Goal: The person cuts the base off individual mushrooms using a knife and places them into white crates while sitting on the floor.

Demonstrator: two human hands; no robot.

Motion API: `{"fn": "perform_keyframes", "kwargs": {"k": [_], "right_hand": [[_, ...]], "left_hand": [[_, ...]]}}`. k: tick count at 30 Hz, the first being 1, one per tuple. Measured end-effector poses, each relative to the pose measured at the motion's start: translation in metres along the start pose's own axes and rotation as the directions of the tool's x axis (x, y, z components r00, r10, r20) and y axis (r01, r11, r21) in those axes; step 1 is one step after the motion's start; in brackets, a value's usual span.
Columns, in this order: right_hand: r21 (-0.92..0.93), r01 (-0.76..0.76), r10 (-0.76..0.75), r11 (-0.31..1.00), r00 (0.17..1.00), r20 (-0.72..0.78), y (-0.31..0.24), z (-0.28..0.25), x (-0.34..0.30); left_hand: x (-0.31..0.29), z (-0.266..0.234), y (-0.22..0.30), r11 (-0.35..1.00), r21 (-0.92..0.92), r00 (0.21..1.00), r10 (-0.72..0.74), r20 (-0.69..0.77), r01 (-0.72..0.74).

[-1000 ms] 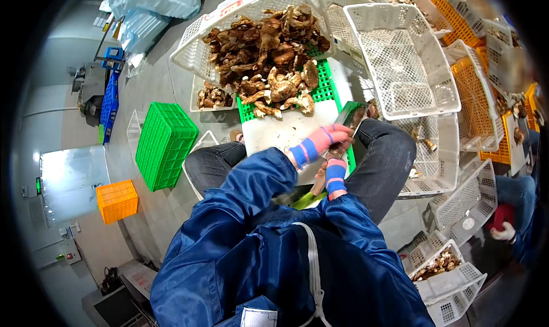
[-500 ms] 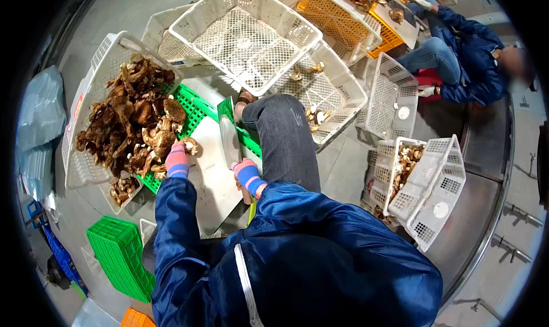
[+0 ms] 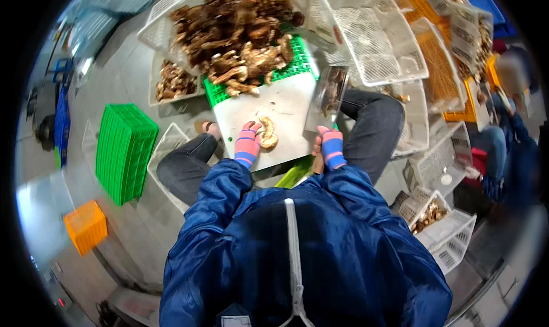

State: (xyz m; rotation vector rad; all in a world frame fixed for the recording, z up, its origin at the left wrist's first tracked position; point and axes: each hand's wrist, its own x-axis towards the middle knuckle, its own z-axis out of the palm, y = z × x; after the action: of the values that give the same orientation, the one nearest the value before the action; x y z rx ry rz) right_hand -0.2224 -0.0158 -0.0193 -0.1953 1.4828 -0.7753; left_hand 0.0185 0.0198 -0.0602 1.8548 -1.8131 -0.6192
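On the grey floor (image 3: 134, 235), left to right: one orange crate (image 3: 86, 227); green crates (image 3: 126, 155), uncountable; one white basket (image 3: 154, 92) of mushroom pieces; one tilted white crate (image 3: 157, 32) heaped with mushrooms. Near centre, the half-curled left hand (image 3: 247, 145) touches one mushroom (image 3: 269, 137) on the white board (image 3: 289, 104), grip unclear; the right hand (image 3: 330, 147) closes around one cleaver's handle (image 3: 318, 165).

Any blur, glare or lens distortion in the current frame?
Head view: black fisheye corners, with curved edges near the rim; head view: a pale panel at far left looks washed out; head view: the co-worker at right is blurred, and the cleaver shows mottled reflections.
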Motion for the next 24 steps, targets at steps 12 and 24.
{"fn": "perform_keyframes", "kwargs": {"k": [12, 24], "right_hand": [[-0.477, 0.452, -0.307, 0.754, 0.884, 0.352, -0.013, 0.035, -0.052], [-0.845, 0.533, -0.215, -0.042, 0.821, 0.529, 0.01, 0.042, -0.036]], "left_hand": [[-0.009, 0.05, 0.005, 0.876, 0.141, 0.884, -0.468, 0.009, 0.462], [-0.002, 0.007, -0.005, 0.966, -0.01, 0.936, -0.253, -0.243, 0.259]]}}
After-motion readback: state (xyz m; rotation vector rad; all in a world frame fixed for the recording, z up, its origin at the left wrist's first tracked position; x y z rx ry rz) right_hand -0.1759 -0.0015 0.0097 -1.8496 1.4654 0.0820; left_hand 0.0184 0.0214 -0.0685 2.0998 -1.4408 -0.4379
